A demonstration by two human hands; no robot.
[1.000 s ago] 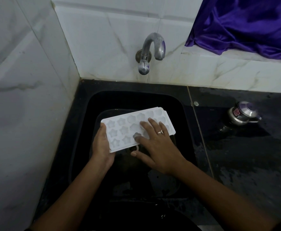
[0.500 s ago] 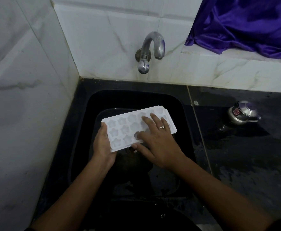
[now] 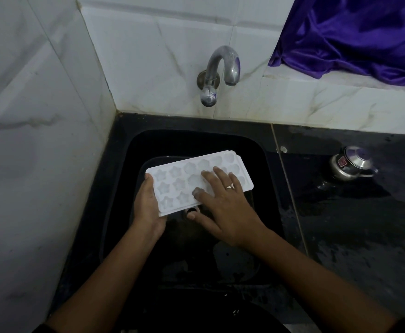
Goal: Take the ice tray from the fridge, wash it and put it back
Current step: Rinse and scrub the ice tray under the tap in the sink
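We hold the white ice tray [image 3: 172, 186] over the middle of the black sink [image 3: 266, 164], star-shaped hollows facing up and its far right corner raised a little. Our left hand [image 3: 147, 207] grips the tray's left short end, thumb on the top edge and fingers curled underneath. Our right hand [image 3: 225, 207] lies flat on the tray's top with the fingers [image 3: 209, 175] spread straight across the hollows, a ring [image 3: 229, 187] on one finger and the thumb off the near edge, above the sink's drain. Behind the sink a curved metal tap [image 3: 218, 73] juts from the white tiled wall [image 3: 148, 56]. To the right of the sink lies the wet black desk [image 3: 364, 236], with a small steel pot [image 3: 350, 165] on it. Above and to the right of the sink a purple cloth [image 3: 355, 32] is draped over a tiled ledge.
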